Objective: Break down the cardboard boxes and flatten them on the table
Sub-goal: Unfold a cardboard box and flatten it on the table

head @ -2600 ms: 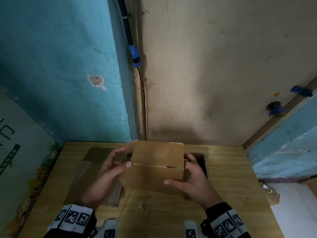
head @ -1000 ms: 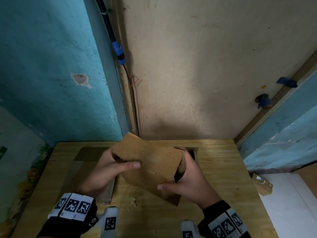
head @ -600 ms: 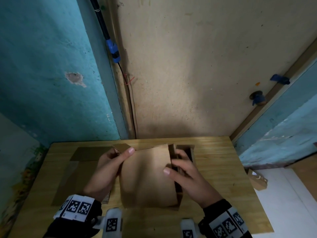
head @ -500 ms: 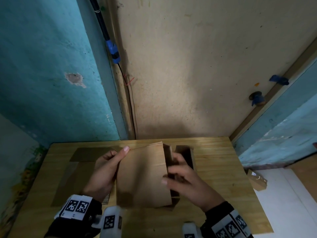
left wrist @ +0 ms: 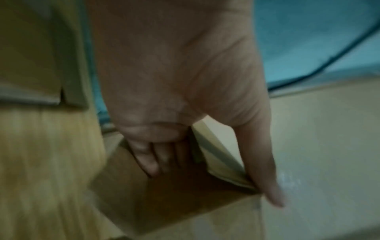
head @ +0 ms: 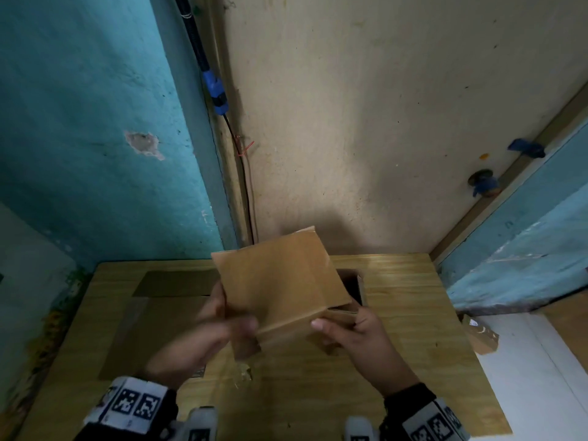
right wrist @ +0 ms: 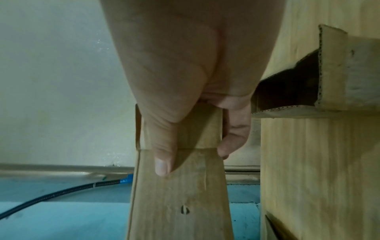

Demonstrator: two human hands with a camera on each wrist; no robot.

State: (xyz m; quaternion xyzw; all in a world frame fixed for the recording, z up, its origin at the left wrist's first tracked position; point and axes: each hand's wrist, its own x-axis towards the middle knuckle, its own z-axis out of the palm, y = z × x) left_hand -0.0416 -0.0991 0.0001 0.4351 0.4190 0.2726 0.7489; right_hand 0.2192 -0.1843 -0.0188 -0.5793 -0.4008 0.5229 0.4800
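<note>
From the head view, both hands hold a cardboard box tilted above the tabletop. The left hand, blurred, grips its left edge; the right hand pinches its lower right corner. A flattened sheet lies left of the box.

Left wrist: fingers curl inside the box, thumb outside.

Right wrist: thumb and fingers clamp a flap; an open box sits just beyond.

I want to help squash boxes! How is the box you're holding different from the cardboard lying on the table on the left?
The held box is up in the air, gripped by the left hand and right hand; the flat cardboard lies on the table. The held box is tilted and still folded; the flat cardboard looks squashed already. Both are brown cardboard.
</note>
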